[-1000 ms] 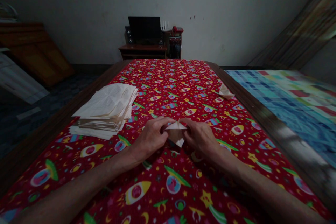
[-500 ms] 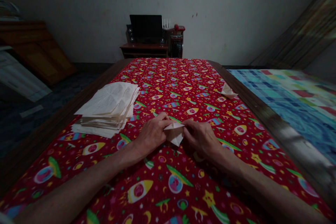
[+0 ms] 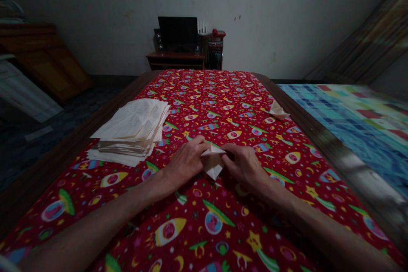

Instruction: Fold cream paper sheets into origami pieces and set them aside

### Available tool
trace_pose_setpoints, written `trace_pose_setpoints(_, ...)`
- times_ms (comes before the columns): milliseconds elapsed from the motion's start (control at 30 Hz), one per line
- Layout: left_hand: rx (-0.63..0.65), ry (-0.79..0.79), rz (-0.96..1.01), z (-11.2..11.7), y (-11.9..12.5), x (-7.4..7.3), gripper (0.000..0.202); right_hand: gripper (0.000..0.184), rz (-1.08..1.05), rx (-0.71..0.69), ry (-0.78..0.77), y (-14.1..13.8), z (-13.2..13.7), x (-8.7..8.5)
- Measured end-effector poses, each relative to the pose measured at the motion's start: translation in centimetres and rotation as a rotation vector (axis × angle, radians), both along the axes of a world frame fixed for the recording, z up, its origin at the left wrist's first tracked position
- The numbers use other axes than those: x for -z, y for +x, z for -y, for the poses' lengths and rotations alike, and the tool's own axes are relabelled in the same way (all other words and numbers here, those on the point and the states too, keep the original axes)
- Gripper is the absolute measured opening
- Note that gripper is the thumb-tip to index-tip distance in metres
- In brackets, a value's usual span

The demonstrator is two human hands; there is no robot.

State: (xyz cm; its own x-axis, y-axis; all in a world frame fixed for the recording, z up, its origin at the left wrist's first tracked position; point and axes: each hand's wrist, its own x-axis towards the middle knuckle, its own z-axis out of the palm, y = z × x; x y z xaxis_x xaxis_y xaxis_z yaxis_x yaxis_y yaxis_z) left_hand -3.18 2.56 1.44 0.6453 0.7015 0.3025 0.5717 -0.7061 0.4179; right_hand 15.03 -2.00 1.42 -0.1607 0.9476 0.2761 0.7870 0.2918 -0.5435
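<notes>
A small folded piece of pale paper rests on the red patterned tablecloth in the middle of the table. My left hand pinches its left side with curled fingers. My right hand pinches its right side the same way. The top edge of the folded paper forms a flat point between my fingertips, and a lower corner points toward me. Both forearms lie on the cloth.
A thick stack of paper sheets lies to the left on the table. A finished folded paper shape sits near the right edge. A chequered blue mat lies on the right, and a small desk with a dark screen stands by the far wall.
Both hands stay on the folded paper and press its top flatter; the upright point seen one second ago has been folded down. The view shifted slightly.
</notes>
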Motion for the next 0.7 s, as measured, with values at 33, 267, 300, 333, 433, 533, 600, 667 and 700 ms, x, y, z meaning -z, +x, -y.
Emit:
trace_pose_setpoints(33,0.011,-0.028,0.033,-0.1,0.0,-0.4,0.012,0.021,-0.065,0.013,-0.007,-0.1,-0.1,-0.4)
trace_pose_setpoints(267,0.007,-0.114,0.233,-0.5,-0.4,-1.2,0.051,0.031,-0.066,0.0,0.179,0.4,0.1,-1.2)
trace_pose_setpoints(300,-0.003,-0.103,0.198,-0.4,-0.4,-0.9,0.054,0.032,-0.015,-0.011,0.181,0.5,0.2,-0.8)
trace_pose_setpoints(333,-0.005,-0.087,0.135,-0.3,-0.4,-0.6,0.054,0.033,0.035,-0.02,0.16,0.6,0.1,-0.3)
trace_pose_setpoints(433,-0.005,-0.014,-0.075,0.1,-0.3,0.1,0.046,0.032,0.16,-0.006,0.049,0.8,0.0,0.8)
trace_pose_setpoints(533,-0.016,0.086,-0.177,0.5,-0.2,0.2,0.035,0.027,0.241,-0.01,-0.011,0.8,0.0,1.2)
trace_pose_setpoints(600,0.012,0.148,-0.217,0.7,-0.4,0.2,0.03,0.023,0.305,-0.026,-0.015,0.7,0.1,1.1)
trace_pose_setpoints(667,0.052,0.2,-0.244,0.9,-0.7,0.3,0.027,0.021,0.394,-0.039,0.005,0.6,0.4,1.0)
trace_pose_setpoints(700,0.068,0.218,-0.255,1.0,-0.9,0.3,0.026,0.021,0.441,-0.05,0.027,0.5,0.6,1.0)
